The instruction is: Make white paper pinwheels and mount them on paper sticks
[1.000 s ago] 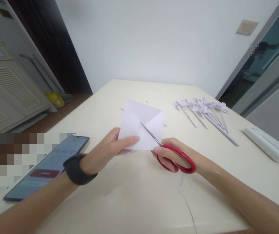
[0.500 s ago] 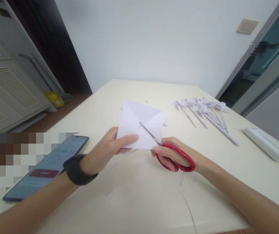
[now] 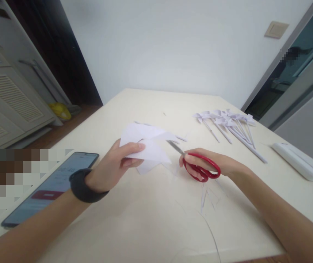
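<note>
My left hand (image 3: 123, 157) pinches a white sheet of paper (image 3: 137, 133) near its left side, thumb on top and fingers beneath. The sheet has slits, and its cut flaps spread apart on the right. In my right hand (image 3: 197, 162) is a pair of scissors (image 3: 204, 166) with red handles, fingers through the loops. Their blades point up and left, look closed, and lie just right of the paper's flaps. Under and behind the sheet are more white paper pieces (image 3: 149, 168), partly hidden.
Several paper pinwheels (image 3: 224, 118) on rolled paper sticks lie at the back right. A white oblong case (image 3: 298, 160) rests at the right edge, a phone (image 3: 54, 186) on the left. Thin wire (image 3: 211, 230) and narrow strips (image 3: 203, 199) lie near the front of the table (image 3: 134, 226).
The scissors have come out of the paper and moved right. The paper has shifted left and tilted flatter, its right side now parted into flaps.
</note>
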Motion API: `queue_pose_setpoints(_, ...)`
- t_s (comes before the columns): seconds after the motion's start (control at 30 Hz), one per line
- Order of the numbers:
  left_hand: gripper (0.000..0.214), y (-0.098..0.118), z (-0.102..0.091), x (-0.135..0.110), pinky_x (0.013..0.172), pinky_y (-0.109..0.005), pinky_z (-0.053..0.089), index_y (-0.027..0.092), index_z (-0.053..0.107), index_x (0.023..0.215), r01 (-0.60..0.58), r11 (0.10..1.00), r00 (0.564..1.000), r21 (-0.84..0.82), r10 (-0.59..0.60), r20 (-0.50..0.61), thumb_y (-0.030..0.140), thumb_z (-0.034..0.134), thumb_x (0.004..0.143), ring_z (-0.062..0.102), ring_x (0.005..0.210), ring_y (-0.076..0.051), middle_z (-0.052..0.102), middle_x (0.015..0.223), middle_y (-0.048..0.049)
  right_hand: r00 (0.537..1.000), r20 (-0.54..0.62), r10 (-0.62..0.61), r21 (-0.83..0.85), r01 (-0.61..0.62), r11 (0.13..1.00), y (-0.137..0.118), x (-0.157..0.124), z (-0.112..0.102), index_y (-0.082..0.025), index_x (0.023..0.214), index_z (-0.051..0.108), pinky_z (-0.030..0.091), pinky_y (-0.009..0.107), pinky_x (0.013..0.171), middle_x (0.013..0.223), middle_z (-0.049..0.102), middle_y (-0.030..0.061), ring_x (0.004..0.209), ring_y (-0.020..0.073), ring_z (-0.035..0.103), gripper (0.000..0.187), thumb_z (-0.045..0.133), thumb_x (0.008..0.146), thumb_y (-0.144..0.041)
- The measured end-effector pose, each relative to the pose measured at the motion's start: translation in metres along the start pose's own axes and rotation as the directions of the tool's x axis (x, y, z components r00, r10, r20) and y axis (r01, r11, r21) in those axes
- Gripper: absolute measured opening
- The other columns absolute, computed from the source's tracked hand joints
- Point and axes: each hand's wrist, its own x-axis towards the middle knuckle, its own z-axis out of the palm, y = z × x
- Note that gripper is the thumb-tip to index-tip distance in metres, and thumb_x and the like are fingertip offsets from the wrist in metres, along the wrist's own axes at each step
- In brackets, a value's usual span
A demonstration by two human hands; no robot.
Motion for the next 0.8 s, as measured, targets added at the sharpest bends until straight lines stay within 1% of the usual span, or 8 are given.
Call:
queue_pose_setpoints(0.07, 0.009, -0.003, -0.001, -0.003, 0.047, -0.018, 0.036, 0.02, 0.057, 0.067, 0.097, 0.993, 0.994, 0.062, -0.099, 0.044, 0.019, 0.064, 0.072, 0.042, 0.048, -0.008, 0.051, 0.06, 0.0046, 0.99, -0.134, -0.053, 0.039, 0.059, 0.998, 0.001, 0.001, -0.004, -0.014, 0.085, 0.055, 0.041, 0.021, 0.047, 0.06, 0.054, 0.0003, 0.051, 0.0103, 0.05, 0.038, 0.04, 0.089, -0.049)
queue_pose_setpoints(0.13, 0.014, -0.004, -0.002, -0.006, 0.051, -0.02, 0.042, 0.024, 0.063, 0.082, 0.183, 0.964, 0.976, 0.194, -0.201, 0.08, 0.026, 0.068, 0.069, 0.055, 0.062, -0.013, 0.062, 0.075, 0.0018, 0.975, -0.206, -0.083, 0.089, 0.103, 0.991, 0.0, 0.003, -0.005, -0.016, 0.089, 0.053, 0.043, 0.022, 0.05, 0.064, 0.056, 0.0011, 0.054, 0.0113, 0.053, 0.036, 0.042, 0.088, -0.05)
queue_pose_setpoints(0.23, 0.024, -0.003, -0.002, -0.011, 0.049, -0.022, 0.044, 0.024, 0.065, 0.086, 0.232, 0.884, 0.949, 0.406, -0.298, 0.105, 0.034, 0.071, 0.065, 0.059, 0.065, -0.018, 0.066, 0.075, -0.0002, 0.975, -0.202, -0.089, 0.181, 0.126, 0.975, -0.002, 0.005, -0.001, -0.017, 0.095, 0.052, 0.046, 0.023, 0.053, 0.074, 0.056, 0.002, 0.059, 0.0121, 0.055, 0.033, 0.048, 0.085, -0.049)
queue_pose_setpoints(0.37, 0.02, -0.001, 0.001, -0.012, 0.042, -0.02, 0.038, 0.021, 0.065, 0.075, 0.21, 0.792, 0.947, 0.574, -0.311, 0.083, 0.034, 0.074, 0.062, 0.052, 0.054, -0.015, 0.06, 0.063, 0.001, 0.971, -0.205, -0.122, 0.278, 0.177, 0.944, -0.009, 0.004, 0.007, -0.02, 0.094, 0.054, 0.047, 0.021, 0.055, 0.079, 0.05, -0.0009, 0.065, 0.0105, 0.052, 0.023, 0.064, 0.078, -0.032)
queue_pose_setpoints(0.47, 0.013, -0.002, 0.002, -0.008, 0.041, -0.02, 0.033, 0.021, 0.064, 0.071, 0.161, 0.824, 0.961, 0.544, -0.257, 0.105, 0.032, 0.069, 0.068, 0.046, 0.05, -0.012, 0.053, 0.058, 0.0024, 0.945, -0.285, -0.161, 0.252, 0.236, 0.939, -0.012, 0.003, 0.01, -0.02, 0.09, 0.056, 0.044, 0.017, 0.051, 0.075, 0.047, -0.0027, 0.063, 0.0083, 0.048, 0.021, 0.068, 0.073, -0.022)
queue_pose_setpoints(0.57, 0.015, -0.005, 0.0, -0.001, 0.045, -0.021, 0.033, 0.019, 0.062, 0.067, 0.078, 0.885, 0.985, 0.459, -0.14, 0.102, 0.031, 0.063, 0.075, 0.042, 0.052, -0.012, 0.048, 0.058, 0.0022, 0.919, -0.354, -0.171, 0.239, 0.266, 0.934, -0.012, 0.004, 0.01, -0.021, 0.089, 0.056, 0.043, 0.018, 0.05, 0.073, 0.047, -0.0032, 0.06, 0.0081, 0.047, 0.02, 0.066, 0.072, -0.019)
queue_pose_setpoints(0.73, 0.023, -0.006, -0.001, 0.005, 0.046, -0.023, 0.032, 0.017, 0.064, 0.083, 0.007, 0.929, 0.971, 0.37, -0.095, 0.22, 0.037, 0.054, 0.081, 0.036, 0.05, -0.011, 0.048, 0.063, 0.0003, 0.885, -0.446, -0.134, 0.27, 0.276, 0.922, -0.009, 0.005, 0.008, -0.023, 0.093, 0.053, 0.048, 0.024, 0.053, 0.08, 0.05, -0.0008, 0.062, 0.0111, 0.05, 0.022, 0.064, 0.073, -0.025)
queue_pose_setpoints(0.8, 0.024, -0.005, 0.002, 0.004, 0.045, -0.022, 0.032, 0.018, 0.063, 0.089, 0.011, 0.951, 0.97, 0.309, -0.085, 0.226, 0.038, 0.053, 0.082, 0.038, 0.05, -0.011, 0.051, 0.066, -0.0003, 0.867, -0.479, -0.141, 0.266, 0.296, 0.917, -0.009, 0.005, 0.009, -0.022, 0.093, 0.053, 0.048, 0.024, 0.053, 0.08, 0.049, -0.0005, 0.062, 0.0109, 0.05, 0.024, 0.065, 0.072, -0.025)
